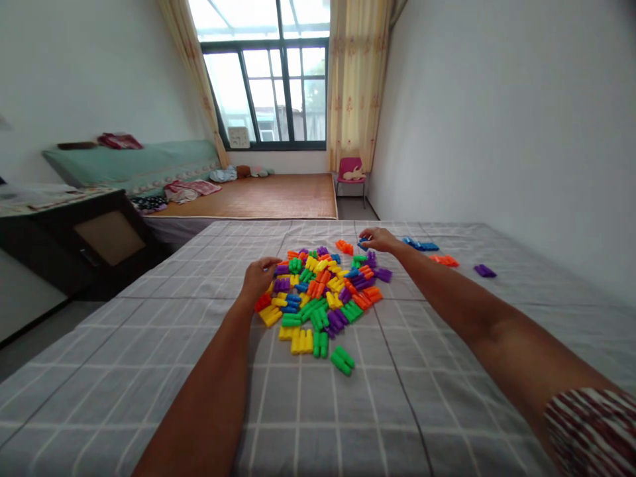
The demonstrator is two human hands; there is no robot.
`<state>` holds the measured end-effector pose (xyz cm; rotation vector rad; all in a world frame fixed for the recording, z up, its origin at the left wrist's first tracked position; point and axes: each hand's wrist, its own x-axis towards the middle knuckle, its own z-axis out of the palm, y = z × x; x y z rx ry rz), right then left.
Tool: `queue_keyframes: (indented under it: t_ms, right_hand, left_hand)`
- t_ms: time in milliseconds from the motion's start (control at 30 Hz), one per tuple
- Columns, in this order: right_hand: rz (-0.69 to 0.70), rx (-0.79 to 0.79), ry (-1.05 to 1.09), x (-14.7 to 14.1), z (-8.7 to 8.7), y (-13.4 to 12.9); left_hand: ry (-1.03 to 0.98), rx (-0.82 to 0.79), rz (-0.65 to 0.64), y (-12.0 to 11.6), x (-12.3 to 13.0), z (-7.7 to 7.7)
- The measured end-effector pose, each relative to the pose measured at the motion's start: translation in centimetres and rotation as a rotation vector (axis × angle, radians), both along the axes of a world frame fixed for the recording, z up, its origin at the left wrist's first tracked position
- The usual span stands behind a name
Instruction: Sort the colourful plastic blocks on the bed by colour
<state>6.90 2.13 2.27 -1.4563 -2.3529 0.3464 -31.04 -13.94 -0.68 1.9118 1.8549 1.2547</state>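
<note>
A heap of plastic pieces in yellow, green, orange, purple and blue (318, 288) lies on the checked grey cloth (308, 411). At the heap's left edge is my left hand (259, 277), its fingers reaching over the pieces; their tips are partly hidden. Beyond the heap on the right, my right hand (377, 240) has its fingers closed round a blue piece (364, 244). An orange piece (344, 247) lies just left of that hand. One green piece (342, 360) rests apart at the near side.
Right of my right forearm sit a row of blue pieces (420, 244), some orange pieces (444, 260) and a purple piece (485, 270). Farther off are a low bed (278, 192), a pink chair (350, 167) and a dark cabinet (99, 238).
</note>
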Motion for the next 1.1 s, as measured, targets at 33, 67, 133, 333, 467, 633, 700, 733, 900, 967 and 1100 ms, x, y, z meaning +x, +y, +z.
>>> queue_keyframes:
  t_ms: [33,67,133,333,467,633,700,733,900,967,1100]
  right_hand:
    - [-0.027,0.010,0.033,1.5,0.3,0.3]
    - [-0.075,0.025,0.061,3.3,0.5,0.8]
    - [-0.216,0.051,0.098,7.7,0.7,1.8]
    - [-0.515,-0.002,0.007,18.2,-1.2,3.7]
    - [-0.543,-0.083,-0.104,18.9,-2.8,4.6]
    - [-0.547,-0.088,-0.149,17.8,-3.3,5.1]
    - [-0.538,-0.093,-0.141,17.6,-3.4,5.1]
    - [-0.535,-0.095,-0.139,17.5,-3.5,5.1]
    - [-0.526,-0.071,-0.156,17.5,-4.2,4.9]
    - [-0.517,-0.066,-0.161,17.6,-4.3,4.9]
    - [-0.551,-0.020,-0.155,17.6,-3.2,4.5]
  left_hand:
    - [0.008,-0.006,0.001,0.0,0.0,0.0]
    - [0.015,-0.014,0.004,0.0,0.0,0.1]
    - [0.029,-0.031,0.010,0.0,0.0,0.1]
    - [0.081,-0.098,0.037,0.1,0.4,0.1]
    - [0.082,-0.130,0.036,-0.1,0.6,0.0]
    - [0.077,-0.146,0.043,-0.3,0.6,-0.5]
    - [0.086,-0.164,0.052,-0.2,0.5,-0.6]
    - [0.093,-0.170,0.054,-0.2,0.5,-0.6]
    - [0.136,-0.167,0.044,-0.4,0.8,-0.2]
    - [0.148,-0.159,0.043,-0.5,1.0,-0.1]
    - [0.180,-0.074,0.046,-0.4,1.2,0.1]
